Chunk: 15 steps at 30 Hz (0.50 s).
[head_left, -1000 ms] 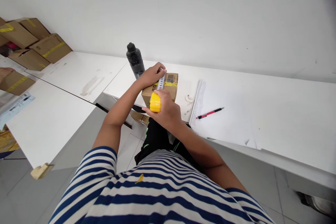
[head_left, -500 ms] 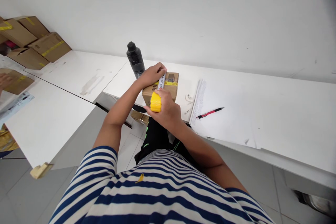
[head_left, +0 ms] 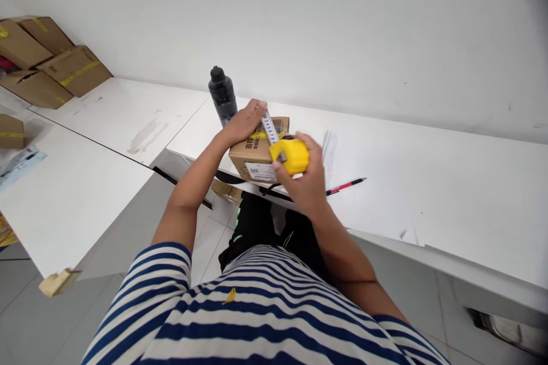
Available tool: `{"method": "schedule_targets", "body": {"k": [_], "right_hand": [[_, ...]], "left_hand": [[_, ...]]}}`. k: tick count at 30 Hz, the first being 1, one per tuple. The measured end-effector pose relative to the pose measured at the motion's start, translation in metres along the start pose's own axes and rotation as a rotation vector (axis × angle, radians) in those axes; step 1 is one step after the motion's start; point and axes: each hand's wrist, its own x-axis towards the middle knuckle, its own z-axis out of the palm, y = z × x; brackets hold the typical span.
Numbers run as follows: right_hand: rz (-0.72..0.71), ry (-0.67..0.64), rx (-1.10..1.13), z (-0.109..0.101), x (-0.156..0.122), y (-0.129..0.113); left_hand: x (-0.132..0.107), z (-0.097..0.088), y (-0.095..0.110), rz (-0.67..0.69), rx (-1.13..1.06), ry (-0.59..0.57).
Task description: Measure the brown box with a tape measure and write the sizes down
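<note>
Brown cardboard boxes banded with yellow tape stand stacked by a white wall at far left, above a smaller carton and a printed sheet on a white table. Toward the middle, a dark bottle stands upright just beyond the left forearm of a person in a striped shirt. The left hand lies over the far left part of a small taped box at the table's near edge, its fingers bent together at the far end of a numbered metal blade; whether they pinch the blade or merely press it cannot be told. The blade slants across the box's top to a yellow tape measure at the near right corner, its case clasped between the thumb and curled fingers of the right hand. Farther right, a red-and-black pen lies on white papers
</note>
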Motion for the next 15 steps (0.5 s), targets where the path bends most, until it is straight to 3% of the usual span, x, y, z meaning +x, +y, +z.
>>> {"method": "schedule_targets", "body": {"k": [3,6,8,11,13,15], "right_hand": [[0.047,0.078,0.133,-0.016,0.019,0.026],[0.054,-0.073,0.245,-0.019,0.045,0.049],[0.024,-0.187,0.277,-0.011,0.064,0.057],[-0.036,-0.329,0.295,0.009,0.088,0.059],[-0.07,-0.423,0.288,0.023,0.098,0.056],[-0.095,-0.499,0.269,0.033,0.102,0.051]], "left_hand": [[-0.009,-0.014,-0.028,0.0,-0.135,0.147],[-0.023,-0.02,-0.065,-0.039,-0.316,0.301],[-0.032,-0.008,-0.089,-0.087,-0.439,0.385],[-0.044,0.026,-0.114,-0.152,-0.529,0.497],[-0.052,0.047,-0.119,-0.157,-0.503,0.593],[-0.063,0.053,-0.115,-0.156,-0.451,0.748]]}}
